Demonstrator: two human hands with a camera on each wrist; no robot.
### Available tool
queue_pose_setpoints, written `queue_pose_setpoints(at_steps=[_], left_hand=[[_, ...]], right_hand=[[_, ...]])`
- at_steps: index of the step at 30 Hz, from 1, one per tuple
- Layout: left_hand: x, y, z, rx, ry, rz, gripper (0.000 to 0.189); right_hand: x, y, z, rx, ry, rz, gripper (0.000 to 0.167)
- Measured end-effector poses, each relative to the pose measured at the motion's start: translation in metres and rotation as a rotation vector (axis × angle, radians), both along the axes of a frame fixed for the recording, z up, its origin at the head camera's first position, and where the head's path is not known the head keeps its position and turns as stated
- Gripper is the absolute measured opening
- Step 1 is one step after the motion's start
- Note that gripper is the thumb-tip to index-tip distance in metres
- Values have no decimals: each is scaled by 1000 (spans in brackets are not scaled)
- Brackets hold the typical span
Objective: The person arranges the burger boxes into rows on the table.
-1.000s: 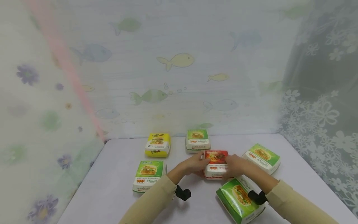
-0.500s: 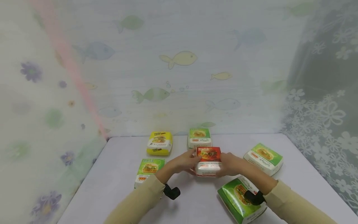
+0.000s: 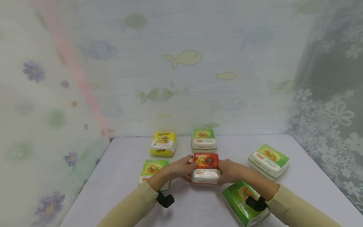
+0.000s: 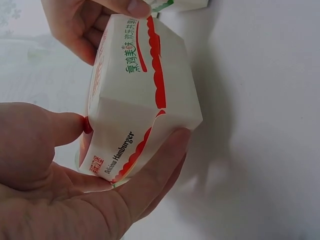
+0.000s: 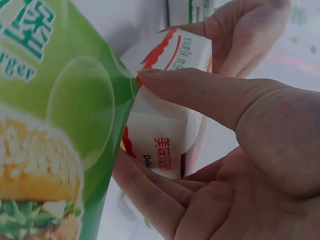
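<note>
A red-and-white hamburger box (image 3: 206, 169) is held between both hands near the middle of the table. My left hand (image 3: 181, 167) grips its left side, thumb near the top edge. In the left wrist view the fingers (image 4: 162, 160) curl along the box's lower edge. On the opposite side my right hand (image 3: 229, 171) grips the box; the right wrist view shows its thumb (image 5: 190, 92) and fingers around the white carton (image 5: 160, 117). Whether the box touches the table cannot be told. A green hamburger box (image 3: 241, 201) lies beneath the right forearm, partly hidden by it.
A yellow box (image 3: 163, 144) and a green-and-white box (image 3: 204, 141) stand along the back of the white table (image 3: 195, 211). Another green-and-white box (image 3: 154, 168) is partly behind the left forearm. One more green-topped box (image 3: 269, 160) lies angled at the right. Patterned curtains (image 3: 181, 78) surround the table.
Both hands have shifted left with the red-and-white box, which now sits in front of the back green box. The other boxes keep their places; the head view has moved slightly.
</note>
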State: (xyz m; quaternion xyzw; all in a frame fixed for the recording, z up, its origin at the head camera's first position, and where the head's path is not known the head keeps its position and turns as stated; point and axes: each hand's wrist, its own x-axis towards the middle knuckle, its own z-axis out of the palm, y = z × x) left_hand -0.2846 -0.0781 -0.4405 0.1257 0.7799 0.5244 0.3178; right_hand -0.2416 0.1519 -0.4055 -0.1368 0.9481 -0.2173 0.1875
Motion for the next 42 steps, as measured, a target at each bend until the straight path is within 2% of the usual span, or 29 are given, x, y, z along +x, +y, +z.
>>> queue_pose_setpoints(at_steps=[7, 16, 25, 28, 32, 35, 38, 39, 42], left_hand=[[8, -2, -5, -28, -21, -44, 58], [12, -4, -10, -53, -50, -63, 55], [16, -3, -11, -69, -37, -53, 53], [15, -3, -10, -99, -9, -42, 62], [15, -4, -4, -186, 79, -38, 77], [14, -5, 2, -309, 238, -74, 80], [17, -6, 10, -413, 392, -102, 80], [18, -6, 12, -430, 430, -110, 79], [24, -5, 20, -427, 478, -109, 77]], right_hand=[[4, -2, 0, 48, -59, 24, 40], [7, 0, -2, 89, -127, 27, 42], [9, 3, 0, 103, -143, 57, 43], [9, 6, 5, 99, -134, 61, 42], [9, 12, 13, 93, -89, 66, 47], [11, 19, 18, 74, -45, 64, 60], [14, 29, 22, 38, 6, 62, 65], [15, 33, 23, 28, 19, 61, 64], [17, 46, 24, -2, 53, 62, 57]])
